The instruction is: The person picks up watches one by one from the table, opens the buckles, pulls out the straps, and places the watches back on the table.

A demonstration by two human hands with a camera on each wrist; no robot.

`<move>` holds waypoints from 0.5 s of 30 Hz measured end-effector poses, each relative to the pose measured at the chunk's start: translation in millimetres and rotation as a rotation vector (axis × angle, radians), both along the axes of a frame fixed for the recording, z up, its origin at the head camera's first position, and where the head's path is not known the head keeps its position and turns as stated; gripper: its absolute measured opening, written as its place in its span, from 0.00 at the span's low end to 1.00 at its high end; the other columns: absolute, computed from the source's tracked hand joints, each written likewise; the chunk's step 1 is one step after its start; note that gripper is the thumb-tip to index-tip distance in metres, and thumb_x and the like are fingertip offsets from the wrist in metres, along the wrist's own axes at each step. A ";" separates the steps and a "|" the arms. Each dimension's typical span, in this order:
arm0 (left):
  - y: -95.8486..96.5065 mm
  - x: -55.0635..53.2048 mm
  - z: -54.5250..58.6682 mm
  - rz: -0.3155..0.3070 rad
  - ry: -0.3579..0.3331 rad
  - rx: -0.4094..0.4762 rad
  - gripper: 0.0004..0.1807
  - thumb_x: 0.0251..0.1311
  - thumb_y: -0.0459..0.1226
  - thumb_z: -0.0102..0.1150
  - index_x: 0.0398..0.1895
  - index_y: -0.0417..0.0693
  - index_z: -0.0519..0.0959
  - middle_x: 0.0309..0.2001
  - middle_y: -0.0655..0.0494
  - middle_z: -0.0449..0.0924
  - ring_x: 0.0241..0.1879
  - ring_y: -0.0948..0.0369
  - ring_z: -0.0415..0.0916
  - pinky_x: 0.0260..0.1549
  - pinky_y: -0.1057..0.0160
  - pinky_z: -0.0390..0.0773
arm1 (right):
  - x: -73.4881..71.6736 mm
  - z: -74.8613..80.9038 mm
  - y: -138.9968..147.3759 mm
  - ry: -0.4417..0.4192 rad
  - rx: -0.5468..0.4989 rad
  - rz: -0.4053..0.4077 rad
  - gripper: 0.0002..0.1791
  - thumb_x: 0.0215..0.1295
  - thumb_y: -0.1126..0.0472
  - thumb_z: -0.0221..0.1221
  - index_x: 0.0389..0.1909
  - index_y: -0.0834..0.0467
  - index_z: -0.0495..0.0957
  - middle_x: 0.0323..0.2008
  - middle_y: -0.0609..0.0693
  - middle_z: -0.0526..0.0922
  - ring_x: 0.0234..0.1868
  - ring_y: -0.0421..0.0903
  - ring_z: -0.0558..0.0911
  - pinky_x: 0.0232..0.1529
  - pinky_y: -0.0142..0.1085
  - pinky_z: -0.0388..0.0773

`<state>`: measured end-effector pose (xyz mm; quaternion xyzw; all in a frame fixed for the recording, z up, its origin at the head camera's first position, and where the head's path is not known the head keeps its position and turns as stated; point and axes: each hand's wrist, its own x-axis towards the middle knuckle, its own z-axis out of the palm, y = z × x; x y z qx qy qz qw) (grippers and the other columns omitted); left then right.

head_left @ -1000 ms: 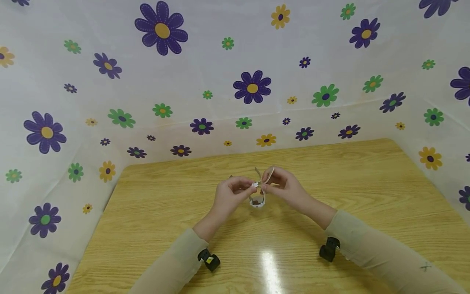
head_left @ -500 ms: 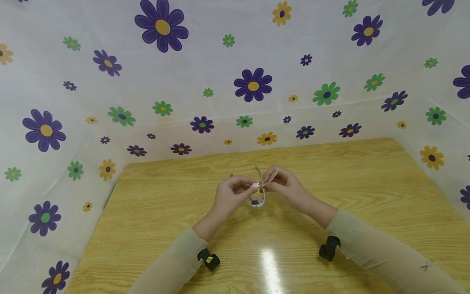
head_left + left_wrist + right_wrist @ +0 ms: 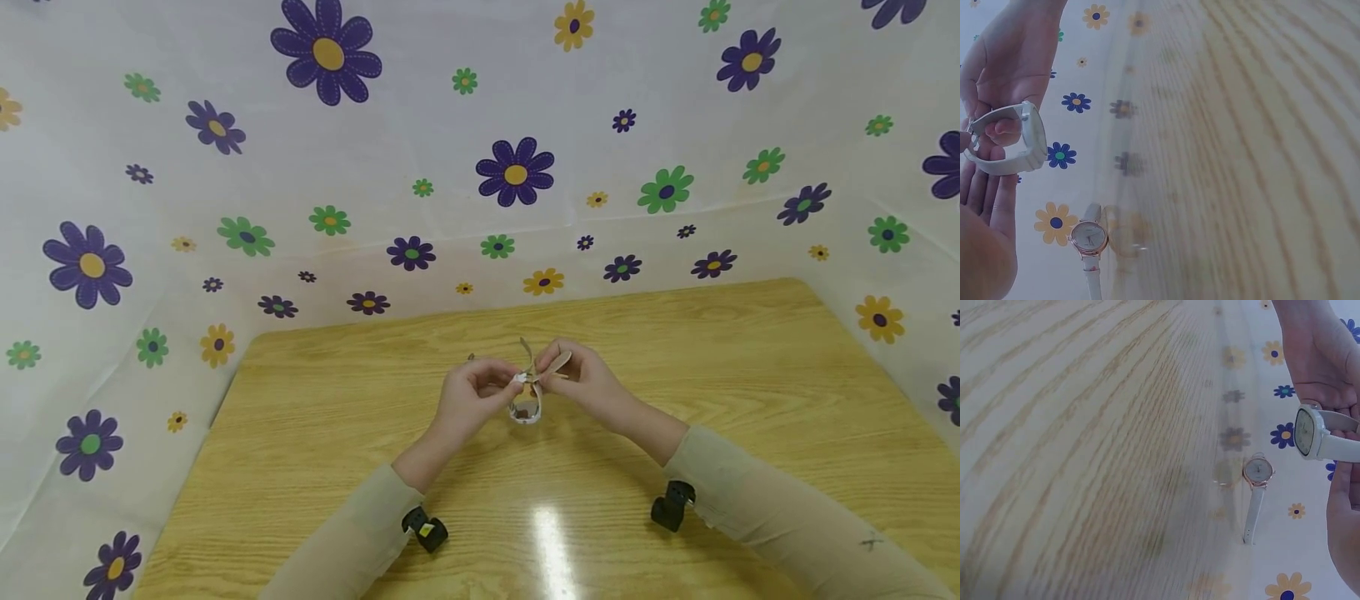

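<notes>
A white wristwatch with a squarish case (image 3: 525,414) hangs between both hands over the table, its strap forming a loop with the case at the bottom. My left hand (image 3: 471,397) pinches the strap near the buckle between thumb and fingertips. Close beside it, my right hand (image 3: 592,385) pinches the strap's other part, whose loose tail (image 3: 558,362) sticks out past the fingers. The right wrist view shows the held watch's dial (image 3: 1303,432) side on; in the left wrist view its white strap (image 3: 1000,166) curves toward the fingers, which partly hide the buckle.
A second watch (image 3: 1089,237), with a round rose-gold case and white strap, lies on the wooden table (image 3: 360,467) beyond the hands. Flower-printed white cloth (image 3: 420,100) walls the table at the back and sides. Each sleeve carries a black wrist camera (image 3: 672,505).
The strap tail at my right fingers has swung outward to the right and tilted lower. My left hand keeps its place, and the watch case still hangs below the hands.
</notes>
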<state>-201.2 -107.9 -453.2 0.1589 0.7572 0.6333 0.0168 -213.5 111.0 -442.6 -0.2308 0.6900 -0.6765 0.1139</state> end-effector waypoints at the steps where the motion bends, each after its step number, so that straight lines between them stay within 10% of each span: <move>1: -0.2 -0.3 0.0 -0.003 -0.005 -0.007 0.09 0.67 0.25 0.67 0.47 0.28 0.85 0.44 0.30 0.86 0.36 0.75 0.83 0.40 0.74 0.86 | -0.2 0.3 -0.4 0.002 0.008 -0.007 0.05 0.76 0.74 0.55 0.44 0.74 0.72 0.47 0.49 0.79 0.45 0.40 0.83 0.50 0.32 0.85; 15: 1.8 -1.3 6.7 -0.010 -0.002 -0.019 0.09 0.69 0.26 0.65 0.50 0.30 0.82 0.48 0.32 0.85 0.40 0.72 0.82 0.43 0.74 0.85 | 0.2 4.2 -1.3 0.014 0.097 -0.077 0.07 0.73 0.73 0.61 0.47 0.72 0.79 0.53 0.64 0.82 0.48 0.39 0.84 0.48 0.29 0.84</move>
